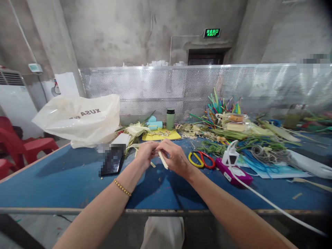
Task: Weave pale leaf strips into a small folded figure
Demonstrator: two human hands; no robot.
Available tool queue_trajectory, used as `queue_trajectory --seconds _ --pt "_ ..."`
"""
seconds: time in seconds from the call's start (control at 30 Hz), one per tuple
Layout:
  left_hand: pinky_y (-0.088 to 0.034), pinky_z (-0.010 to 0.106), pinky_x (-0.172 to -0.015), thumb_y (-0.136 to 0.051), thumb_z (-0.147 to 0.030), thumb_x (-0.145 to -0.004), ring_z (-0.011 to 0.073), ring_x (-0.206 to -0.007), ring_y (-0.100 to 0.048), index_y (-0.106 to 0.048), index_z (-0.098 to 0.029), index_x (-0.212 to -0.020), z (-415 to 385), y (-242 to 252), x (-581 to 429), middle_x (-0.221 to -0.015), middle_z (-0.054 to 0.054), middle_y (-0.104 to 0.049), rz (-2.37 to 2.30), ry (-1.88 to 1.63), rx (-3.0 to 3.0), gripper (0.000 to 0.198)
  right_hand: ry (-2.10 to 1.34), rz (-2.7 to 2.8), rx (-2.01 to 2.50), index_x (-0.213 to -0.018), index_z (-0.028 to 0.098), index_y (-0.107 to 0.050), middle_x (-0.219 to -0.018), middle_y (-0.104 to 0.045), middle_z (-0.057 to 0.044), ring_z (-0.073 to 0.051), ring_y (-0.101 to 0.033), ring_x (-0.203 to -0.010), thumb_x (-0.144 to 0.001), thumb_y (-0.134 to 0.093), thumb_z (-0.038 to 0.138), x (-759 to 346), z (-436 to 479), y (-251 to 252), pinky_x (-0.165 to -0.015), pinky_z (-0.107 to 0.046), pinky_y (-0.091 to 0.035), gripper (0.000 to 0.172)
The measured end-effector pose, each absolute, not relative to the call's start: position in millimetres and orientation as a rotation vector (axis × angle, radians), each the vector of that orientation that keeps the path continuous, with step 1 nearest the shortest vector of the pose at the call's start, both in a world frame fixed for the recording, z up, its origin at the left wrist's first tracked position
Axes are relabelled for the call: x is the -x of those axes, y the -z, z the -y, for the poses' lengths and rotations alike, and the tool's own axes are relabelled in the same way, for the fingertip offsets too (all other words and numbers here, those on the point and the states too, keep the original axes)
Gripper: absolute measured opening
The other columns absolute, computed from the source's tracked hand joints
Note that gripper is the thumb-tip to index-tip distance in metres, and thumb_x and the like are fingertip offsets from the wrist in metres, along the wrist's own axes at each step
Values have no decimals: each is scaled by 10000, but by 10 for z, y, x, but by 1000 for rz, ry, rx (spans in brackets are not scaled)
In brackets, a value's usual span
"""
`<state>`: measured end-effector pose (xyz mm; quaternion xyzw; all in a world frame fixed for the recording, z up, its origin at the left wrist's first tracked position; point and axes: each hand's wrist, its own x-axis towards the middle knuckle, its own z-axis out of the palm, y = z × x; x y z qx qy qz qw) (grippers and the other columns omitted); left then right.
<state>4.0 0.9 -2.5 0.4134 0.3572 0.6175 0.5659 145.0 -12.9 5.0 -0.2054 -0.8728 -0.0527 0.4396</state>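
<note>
Head view shows both hands meeting above the blue counter (64,180), near its front edge. The right hand (173,156) pinches a pale strip (163,160), which points down between finger and thumb. The left hand (146,153) has bent fingers touching the right ones; what they grasp, I cannot tell. A big white bag (80,119) lies at the far left side, its content hidden. Behind the hands stands a green bottle (170,121) with a dark cap, beside a yellow sheet (174,135) carrying scraps. To the right, scissors (199,155) and a purple power strip (241,177) make the room narrow; to the left, beyond the phone (114,162), wide blue surface reaches the edge.
</note>
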Motion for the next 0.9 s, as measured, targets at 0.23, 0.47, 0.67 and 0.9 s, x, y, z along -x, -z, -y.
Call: queue_trajectory --seconds 0.23,0.47,0.67,0.9 --pt "-353 191 -470 -682 -99 -503 68 -474 -457 -581 -118 -578 -43 65 -43 -525 -19 -536 -845 -1484 -950 127 715 2385 443 -793 160 -553 -848 -580 -72 -178 -498 -777 -906 -424 141 -1487 139 -79 -691 -309 -376 173" --pt "-351 205 -473 -673 -86 -507 89 -491 -460 -561 -127 -536 -35 38 -65 -517 -15 -532 -862 -1476 -974 122 872 2348 472 -762 158 -512 -815 -552 -82 -175 -458 -711 -926 -341 99 -1391 154 -29 -674 -310 -370 244" --pt "-349 204 -493 -637 -60 -542 89 -510 -466 -560 -130 -562 -39 50 -84 -539 -13 -551 -873 -1470 -946 106 986 2371 555 -834 146 -547 -883 -559 -92 -199 -485 -790 -923 -399 127 -1346 150 32 -707 -334 -368 174" --pt "-239 214 -454 -635 -30 -564 65 -453 -384 -567 -110 -588 -5 38 -89 -506 -12 -504 -943 -1448 -930 109 1005 2422 570 -814 152 -551 -854 -561 -82 -200 -474 -791 -923 -417 139 -1386 157 11 -690 -347 -317 173"
